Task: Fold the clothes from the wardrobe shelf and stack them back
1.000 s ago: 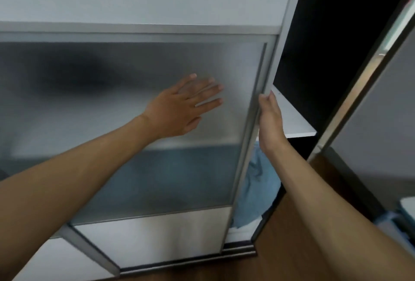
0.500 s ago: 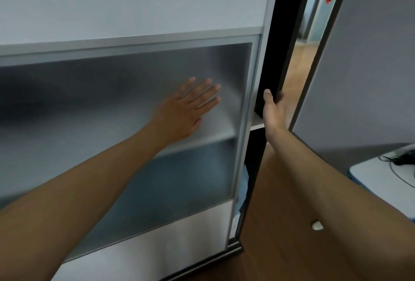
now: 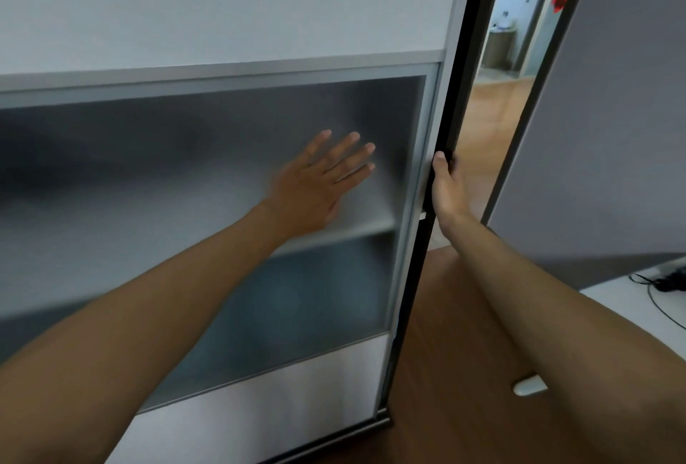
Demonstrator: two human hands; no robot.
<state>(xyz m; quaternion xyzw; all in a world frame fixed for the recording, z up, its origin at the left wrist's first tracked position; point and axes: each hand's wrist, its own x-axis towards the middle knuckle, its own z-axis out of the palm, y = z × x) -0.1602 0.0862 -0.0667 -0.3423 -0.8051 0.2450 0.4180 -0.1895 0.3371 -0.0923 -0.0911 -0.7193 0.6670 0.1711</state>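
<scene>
The wardrobe's sliding door (image 3: 222,18) has a frosted glass panel (image 3: 185,166) and fills the left of the view. My left hand (image 3: 319,181) presses flat on the frosted panel, fingers straight. My right hand (image 3: 447,189) grips the door's right edge against the dark wardrobe side (image 3: 467,55), fingers hidden behind the edge. Behind the glass a pale shelf (image 3: 334,237) shows as a blur, with a bluish mass of clothes (image 3: 282,307) under it. No clothes show in the open.
A brown wooden floor (image 3: 445,371) lies to the right with a small white object (image 3: 529,385) on it. A grey wall panel (image 3: 612,129) stands at right. A white surface with black cables (image 3: 664,283) sits at the right edge. A hallway (image 3: 497,92) shows beyond.
The sliding door has moved right until it meets the wardrobe's side, covering the shelf opening and the blue clothes. Both hands travelled right with it.
</scene>
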